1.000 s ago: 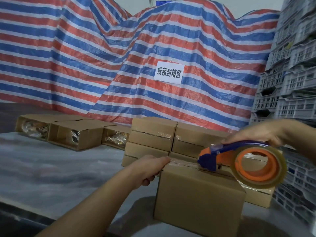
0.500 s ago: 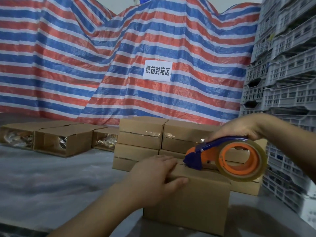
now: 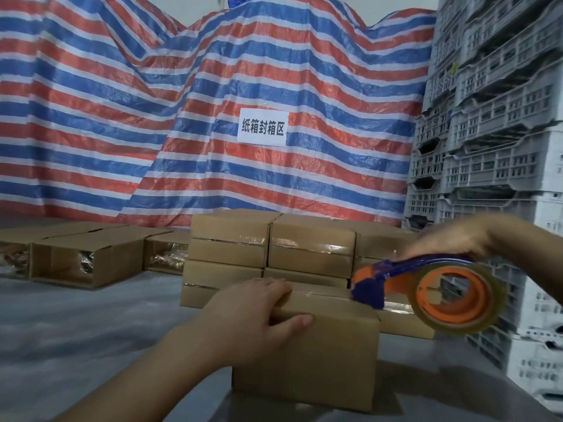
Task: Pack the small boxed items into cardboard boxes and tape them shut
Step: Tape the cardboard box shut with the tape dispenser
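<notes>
A closed brown cardboard box [image 3: 329, 360] stands in front of me on the grey table. My left hand [image 3: 253, 312] grips its top left edge, fingers over the top and thumb on the front face. My right hand [image 3: 457, 239] holds a blue and orange tape dispenser [image 3: 426, 287] with a roll of clear tape. The dispenser's blue nose touches the box top at its right end, and a strip of clear tape runs along the top seam.
Behind the box stands a stack of taped cardboard boxes [image 3: 268, 248]. Open boxes lying on their sides [image 3: 91, 257] sit at the back left. Grey plastic crates [image 3: 493, 141] tower at the right. A striped tarp [image 3: 182, 117] with a white sign hangs behind.
My left hand slid from the box's top left corner to wrap over its top edge. The dispenser moved right along the seam to the right end of the top.
</notes>
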